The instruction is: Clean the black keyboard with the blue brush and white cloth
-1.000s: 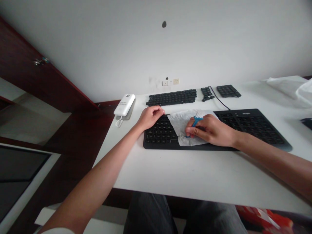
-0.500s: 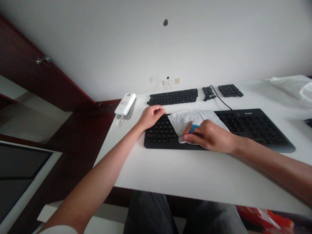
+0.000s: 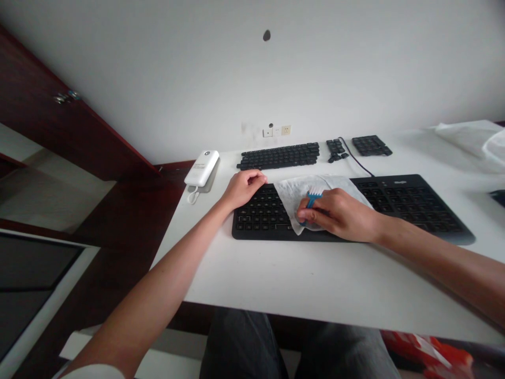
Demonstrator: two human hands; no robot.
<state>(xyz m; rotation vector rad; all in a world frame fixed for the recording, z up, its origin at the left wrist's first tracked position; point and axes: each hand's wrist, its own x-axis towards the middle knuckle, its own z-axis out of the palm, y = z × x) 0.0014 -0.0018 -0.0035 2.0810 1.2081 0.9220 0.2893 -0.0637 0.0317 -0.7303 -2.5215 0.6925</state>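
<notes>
A black keyboard base (image 3: 402,210) with its keycaps off lies on the white table. My left hand (image 3: 245,188) is closed at its far left corner, fingers curled round the edge. A white wipe (image 3: 288,192) is spread over the middle of the base. On top of it, my right hand (image 3: 341,215) grips a small blue brush (image 3: 314,198) with white bristles that point up and away. The brush's handle is mostly hidden in my fingers, and part of the wipe is under the hand.
Behind the base, black keycaps lie in groups: a wide block (image 3: 279,156), a small cluster (image 3: 336,150) and a number block (image 3: 371,146). A white power bank (image 3: 202,168) is at the left. A white bag (image 3: 473,141) lies at the far right.
My right hand has shifted slightly, and the brush head now stands more upright. The wipe's left edge has moved a little to the right. My left hand stays at the corner.
</notes>
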